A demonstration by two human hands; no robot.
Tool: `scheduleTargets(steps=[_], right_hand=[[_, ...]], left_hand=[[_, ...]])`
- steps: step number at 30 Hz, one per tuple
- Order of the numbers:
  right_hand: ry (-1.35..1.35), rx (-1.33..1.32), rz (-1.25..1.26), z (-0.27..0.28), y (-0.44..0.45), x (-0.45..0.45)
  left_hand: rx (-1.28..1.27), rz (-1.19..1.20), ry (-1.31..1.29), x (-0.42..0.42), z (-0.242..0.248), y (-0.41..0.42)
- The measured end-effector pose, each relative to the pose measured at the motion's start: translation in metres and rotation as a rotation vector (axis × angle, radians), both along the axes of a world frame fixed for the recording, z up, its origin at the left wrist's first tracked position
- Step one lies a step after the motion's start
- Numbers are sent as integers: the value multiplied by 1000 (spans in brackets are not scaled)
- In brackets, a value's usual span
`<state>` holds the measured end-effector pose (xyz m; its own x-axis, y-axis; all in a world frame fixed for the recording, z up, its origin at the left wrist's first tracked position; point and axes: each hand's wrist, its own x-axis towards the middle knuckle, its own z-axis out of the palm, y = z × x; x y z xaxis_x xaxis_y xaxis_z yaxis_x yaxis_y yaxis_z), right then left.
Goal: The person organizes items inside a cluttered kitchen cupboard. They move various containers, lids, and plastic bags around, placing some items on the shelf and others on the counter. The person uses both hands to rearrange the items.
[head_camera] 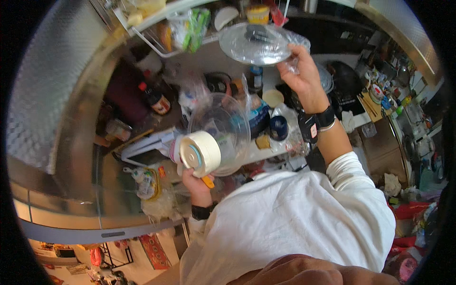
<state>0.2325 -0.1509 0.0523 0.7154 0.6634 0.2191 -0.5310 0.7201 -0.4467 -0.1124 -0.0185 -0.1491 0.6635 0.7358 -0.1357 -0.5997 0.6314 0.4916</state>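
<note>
My right hand (302,73) is raised at the upper right, its fingers gripping the edge of a round, shiny, clear lid (254,51). Crinkled clear plastic (298,38) shows beside those fingers. At the centre left, my left hand (198,185) holds a cream cylindrical container (208,149) with a light-blue ring on its end. An orange piece (207,182) sticks out by the left fingers. Just beyond the cream container is a large clear plastic tub (228,110); whether the left hand also holds it I cannot tell.
A sauce bottle with a red cap (156,99) stands on the cluttered counter. A dark-blue cup (278,127) and plastic bags lie nearer me. Above is a wire rack (156,46) with packets and a yellow tub (258,15). Rightwards sits a black wok (342,82).
</note>
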Motion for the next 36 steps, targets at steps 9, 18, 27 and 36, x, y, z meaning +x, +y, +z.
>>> scheduleTargets(steps=[9, 18, 27, 36], right_hand=[[-7, 62, 3, -13, 7, 20], [-14, -33, -221, 9, 6, -3], [-19, 54, -281, 38, 53, 31], [-836, -527, -735, 37, 97, 78]], left_hand=[[-182, 11, 17, -6, -12, 2], [-188, -27, -55, 7, 2, -7], [-151, -109, -98, 6, 1, -5], [-140, -115, -145, 9, -7, -1]])
